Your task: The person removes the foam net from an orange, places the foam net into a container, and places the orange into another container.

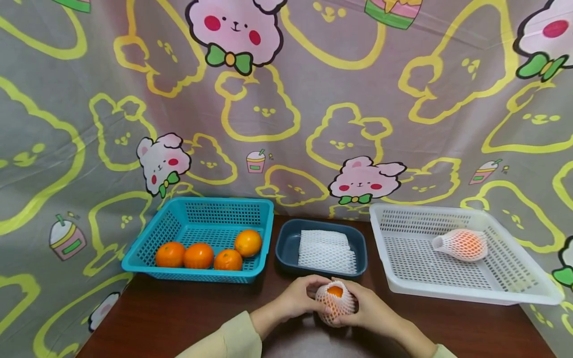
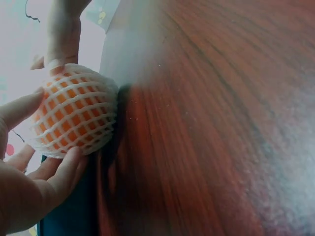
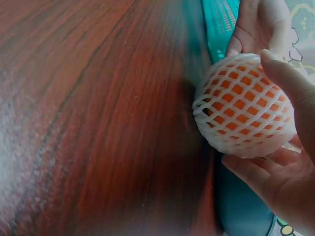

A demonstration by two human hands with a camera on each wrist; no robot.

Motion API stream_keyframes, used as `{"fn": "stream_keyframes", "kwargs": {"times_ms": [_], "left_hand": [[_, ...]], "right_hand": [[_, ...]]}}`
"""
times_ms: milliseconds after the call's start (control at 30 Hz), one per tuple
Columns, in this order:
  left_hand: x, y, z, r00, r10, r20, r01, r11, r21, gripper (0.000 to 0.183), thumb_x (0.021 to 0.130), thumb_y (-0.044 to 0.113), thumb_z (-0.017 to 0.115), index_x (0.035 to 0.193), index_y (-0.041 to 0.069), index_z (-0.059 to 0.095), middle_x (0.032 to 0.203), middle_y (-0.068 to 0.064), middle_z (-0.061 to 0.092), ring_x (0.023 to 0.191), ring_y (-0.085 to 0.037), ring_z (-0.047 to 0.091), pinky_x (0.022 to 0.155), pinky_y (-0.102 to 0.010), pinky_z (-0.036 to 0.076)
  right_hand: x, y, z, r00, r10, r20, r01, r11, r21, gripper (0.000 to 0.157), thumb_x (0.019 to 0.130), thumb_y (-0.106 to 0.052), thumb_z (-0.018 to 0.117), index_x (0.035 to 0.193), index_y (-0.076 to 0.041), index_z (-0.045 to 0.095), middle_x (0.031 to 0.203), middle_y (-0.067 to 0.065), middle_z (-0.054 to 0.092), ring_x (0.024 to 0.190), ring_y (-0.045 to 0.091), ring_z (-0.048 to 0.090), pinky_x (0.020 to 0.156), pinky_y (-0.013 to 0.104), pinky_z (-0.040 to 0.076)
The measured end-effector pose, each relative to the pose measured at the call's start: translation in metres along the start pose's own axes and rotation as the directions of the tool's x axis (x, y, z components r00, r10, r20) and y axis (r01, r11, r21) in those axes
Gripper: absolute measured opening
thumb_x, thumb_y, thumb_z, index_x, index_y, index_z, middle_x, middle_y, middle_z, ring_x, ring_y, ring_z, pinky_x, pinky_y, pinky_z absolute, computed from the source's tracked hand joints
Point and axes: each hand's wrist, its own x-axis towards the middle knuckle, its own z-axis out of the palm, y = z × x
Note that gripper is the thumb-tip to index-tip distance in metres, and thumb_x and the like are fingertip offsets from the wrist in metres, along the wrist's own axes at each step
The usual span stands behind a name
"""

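Note:
An orange in a white foam net (image 1: 336, 304) is held between both hands just above the front of the table. The net wraps its sides, and a patch of bare orange peel shows through the opening at the top. My left hand (image 1: 299, 299) grips it from the left, thumb and fingers curved round the netting. From the right, my right hand (image 1: 373, 309) grips the other side. In the left wrist view the netted orange (image 2: 76, 113) has fingers above and below it. In the right wrist view the foam mesh (image 3: 246, 105) is stretched over the fruit.
A teal basket (image 1: 197, 276) with several bare oranges (image 1: 199, 255) stands at the left. Behind the hands, a dark blue tray (image 1: 286, 261) holds white foam nets (image 1: 327, 251). At the right, a white basket (image 1: 447, 291) contains one netted orange (image 1: 467, 244). A patterned cloth hangs behind.

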Motion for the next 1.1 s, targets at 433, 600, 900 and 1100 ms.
{"fn": "stream_keyframes", "kwargs": {"times_ms": [433, 600, 900, 1100], "left_hand": [[-0.001, 0.004, -0.005, 0.989, 0.091, -0.117, -0.062, 0.972, 0.227, 0.031, 0.079, 0.009, 0.089, 0.108, 0.009, 0.082, 0.105, -0.001, 0.076, 0.094, -0.004, 0.065, 0.081, -0.021, 0.053], [-0.002, 0.003, -0.006, 0.985, 0.11, -0.131, -0.071, 0.959, 0.275, 0.024, 0.076, 0.009, 0.09, 0.099, 0.007, 0.083, 0.096, 0.002, 0.077, 0.088, -0.001, 0.065, 0.077, -0.02, 0.053], [-0.004, 0.002, -0.007, 0.979, 0.106, -0.174, -0.049, 0.951, 0.306, 0.013, 0.076, 0.0, 0.079, 0.088, 0.004, 0.081, 0.082, 0.005, 0.074, 0.076, 0.001, 0.06, 0.07, -0.02, 0.051], [-0.004, 0.002, -0.007, 0.98, 0.103, -0.17, -0.057, 0.964, 0.26, 0.015, 0.079, 0.007, 0.085, 0.093, 0.005, 0.08, 0.085, 0.004, 0.073, 0.077, -0.001, 0.062, 0.071, -0.021, 0.052]], "right_hand": [[0.002, 0.0, -0.001, 0.996, -0.032, -0.079, 0.03, 0.999, -0.029, 0.064, 0.083, -0.036, 0.086, 0.132, 0.0, 0.067, 0.129, 0.011, 0.069, 0.106, 0.009, 0.066, 0.084, 0.027, 0.055], [0.003, -0.001, 0.003, 0.99, -0.083, -0.11, 0.079, 0.996, -0.047, 0.055, 0.08, -0.034, 0.087, 0.123, -0.002, 0.074, 0.126, 0.012, 0.07, 0.112, 0.018, 0.067, 0.09, 0.024, 0.053], [0.004, -0.008, 0.003, 0.987, -0.032, -0.155, 0.039, 0.998, 0.042, 0.035, 0.08, -0.026, 0.088, 0.104, -0.001, 0.08, 0.113, 0.012, 0.074, 0.098, 0.009, 0.069, 0.069, 0.021, 0.057], [0.007, -0.014, 0.003, 0.959, -0.124, -0.254, 0.111, 0.992, -0.065, 0.023, 0.078, -0.011, 0.089, 0.099, -0.004, 0.082, 0.097, 0.004, 0.078, 0.089, 0.008, 0.072, 0.07, 0.016, 0.055]]}}
